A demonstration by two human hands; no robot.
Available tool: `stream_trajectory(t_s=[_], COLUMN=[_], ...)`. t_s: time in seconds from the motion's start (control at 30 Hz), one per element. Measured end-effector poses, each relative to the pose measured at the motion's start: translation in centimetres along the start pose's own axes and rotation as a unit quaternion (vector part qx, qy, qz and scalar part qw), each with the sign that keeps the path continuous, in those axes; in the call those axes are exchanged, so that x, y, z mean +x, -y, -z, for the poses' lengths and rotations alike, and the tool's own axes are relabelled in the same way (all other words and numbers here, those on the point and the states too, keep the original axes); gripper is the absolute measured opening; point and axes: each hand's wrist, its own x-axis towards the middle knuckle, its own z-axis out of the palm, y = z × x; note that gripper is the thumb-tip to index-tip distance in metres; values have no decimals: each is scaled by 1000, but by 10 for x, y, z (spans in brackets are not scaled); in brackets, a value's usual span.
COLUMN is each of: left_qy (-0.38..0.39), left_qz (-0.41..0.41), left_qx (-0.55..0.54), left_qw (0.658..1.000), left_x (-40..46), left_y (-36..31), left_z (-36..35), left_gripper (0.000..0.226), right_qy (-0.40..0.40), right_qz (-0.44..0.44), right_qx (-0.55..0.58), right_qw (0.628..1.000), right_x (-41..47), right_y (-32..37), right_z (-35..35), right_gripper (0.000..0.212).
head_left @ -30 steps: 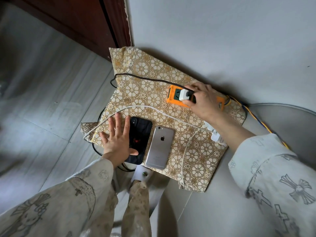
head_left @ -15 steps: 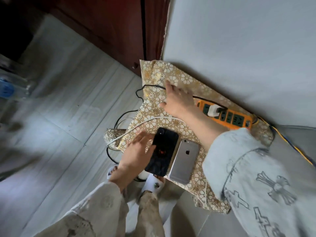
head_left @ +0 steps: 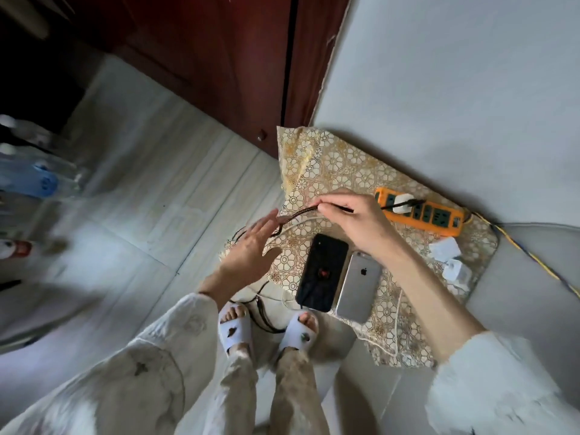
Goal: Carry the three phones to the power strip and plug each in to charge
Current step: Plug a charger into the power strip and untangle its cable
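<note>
An orange power strip (head_left: 437, 216) lies on a gold floral cloth (head_left: 345, 171) by the wall, with a white charger (head_left: 403, 204) plugged into its left end. A black phone (head_left: 321, 273) and a silver phone (head_left: 359, 287) lie side by side, backs up, on the cloth. My right hand (head_left: 351, 222) pinches a dark braided cable (head_left: 298, 212) that runs from the charger and holds it up above the cloth. My left hand (head_left: 249, 249) hovers with fingers spread just left of the cable's free end. A third phone is not visible.
Two loose white chargers (head_left: 450, 257) lie on the cloth's right side, with white and dark cables trailing off its front edge. My feet in white sandals (head_left: 235, 329) stand at the cloth's near edge. A dark wooden door (head_left: 219, 58) is behind; plastic bottles (head_left: 34, 177) stand at left.
My right hand left the cloth's back edge and lifted the dark braided cable. My left hand rose off the black phone toward the cable's end. The view swung right and down.
</note>
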Motion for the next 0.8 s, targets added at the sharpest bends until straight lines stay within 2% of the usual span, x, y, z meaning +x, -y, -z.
stream_trajectory(t_s=[0.07,0.13,0.2,0.3,0.33,0.4,0.47,0.53,0.63,0.8], left_qy=[-1,-10,-48,-116,-129,-133,-95,-24,45,41], left_qz=[-4,42,64,61,59,69,95,113,102,80], left_qx=[-13,22,63,19,-13,-124,-251,-314,-357,-394], left_qw=[1000,999,995,991,990,981,959,942,927,915], left_x=[0,-9,-20,-40,-46,-56,-64,-70,-78,-90], left_y=[-4,-2,1,-8,-14,-35,-61,-86,-115,-136], left_z=[6,15,30,58,67,83,95,105,114,127], left_gripper=[35,15,12,11,13,15,15,11,11,14], right_qy=[-10,-58,-152,-268,-258,-148,-9,62,81,44], right_qz=[-2,-9,-20,-52,-64,-94,-107,-98,-72,-38], right_qx=[33,43,-15,-43,-38,-13,21,35,54,123], right_qw=[999,997,988,961,963,984,994,993,993,991], right_x=[-12,-22,-31,-52,-60,-73,-83,-88,-93,-115], right_y=[6,6,3,-3,-3,4,16,32,55,79], right_z=[12,19,19,2,-9,-38,-67,-91,-108,-107], right_gripper=[19,20,17,22,24,35,52,65,60,19])
